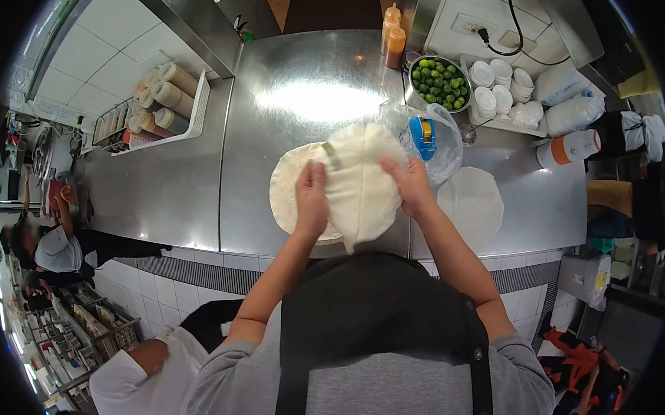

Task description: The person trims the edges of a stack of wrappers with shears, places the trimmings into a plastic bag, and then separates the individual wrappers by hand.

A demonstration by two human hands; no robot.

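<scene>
A pale, floppy flour tortilla is held up in front of me, slightly blurred, with a crease down its middle. My left hand pinches its left edge, fingers closed. On the opposite edge, my right hand grips it, thumb on top. Beneath it, another round tortilla lies on the steel counter, partly covered. To the right of my right hand rests a thin, translucent round sheet. A blue tape dispenser sits on a clear plastic bag just beyond that hand.
A bowl of limes and orange sauce bottles stand at the back right, beside a tray of white lidded cups. A white basket of bottles is at the left. Nearby are a person in white and other people.
</scene>
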